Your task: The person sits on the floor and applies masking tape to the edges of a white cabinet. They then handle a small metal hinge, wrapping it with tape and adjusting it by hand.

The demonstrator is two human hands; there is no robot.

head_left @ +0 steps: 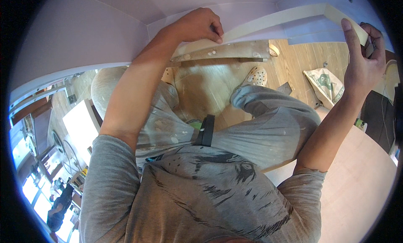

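Observation:
A long cream strip of masking tape (268,23) stretches between my hands along the lower edge of a pale lilac panel (247,10). Near its right end the strip bends sharply and slants down to my right hand (364,54), whose thumb and fingers pinch it. My left hand (200,25) is closed, its fingertips pressed down at the strip's left part by the panel edge. What lies inside the curled left fingers is mostly hidden.
Below the panel is a paint-spotted board (222,52), with a tape roll (274,50) beside it. A printed cloth bag (325,85) lies on the wood floor at right. Under my right arm spreads a pale round-edged surface (357,171). A white panel (82,127) stands at left.

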